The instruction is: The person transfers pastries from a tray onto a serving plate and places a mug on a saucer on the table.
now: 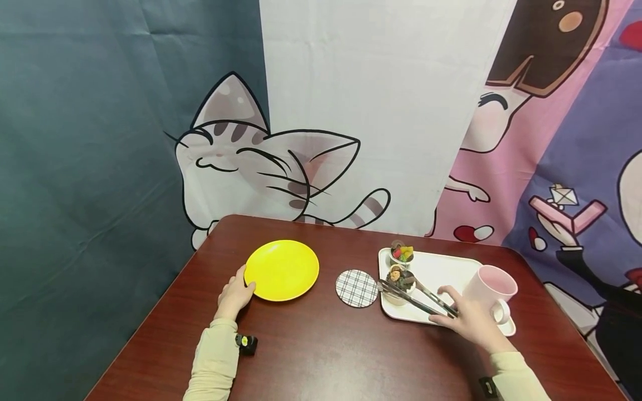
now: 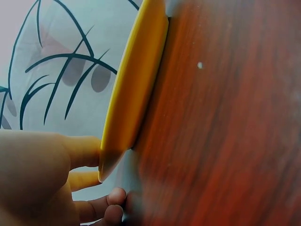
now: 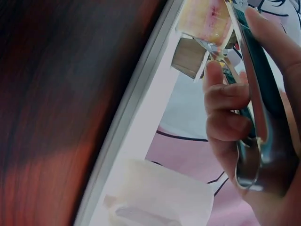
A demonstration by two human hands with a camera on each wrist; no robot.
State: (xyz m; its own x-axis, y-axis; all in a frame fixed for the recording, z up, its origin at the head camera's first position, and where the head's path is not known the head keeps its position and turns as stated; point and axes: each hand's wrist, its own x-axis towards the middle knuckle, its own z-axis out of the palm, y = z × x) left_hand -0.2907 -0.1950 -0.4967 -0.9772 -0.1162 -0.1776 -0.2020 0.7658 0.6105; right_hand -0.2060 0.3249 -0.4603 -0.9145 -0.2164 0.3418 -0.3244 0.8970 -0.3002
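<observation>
My left hand (image 1: 234, 294) pinches the near-left rim of a round yellow plate (image 1: 282, 270), its thumb at the edge. In the left wrist view the plate (image 2: 134, 77) stands on the table, and the fingers (image 2: 84, 153) meet its rim. My right hand (image 1: 470, 318) grips metal tongs (image 1: 425, 305). Their arms are spread at the top of a small dessert cup (image 1: 398, 289) with a dark topping; whether they touch it I cannot tell. Behind it is a second cup with colorful fruit (image 1: 403, 255). Both cups stand on the left end of a white tray (image 1: 443, 266).
A pink mug (image 1: 489, 287) stands on the tray's right end, close beside my right hand. Between plate and tray lies a round checked coaster (image 1: 356, 288). The dark red wooden table (image 1: 321, 351) ends at a printed cloth backdrop (image 1: 391, 111).
</observation>
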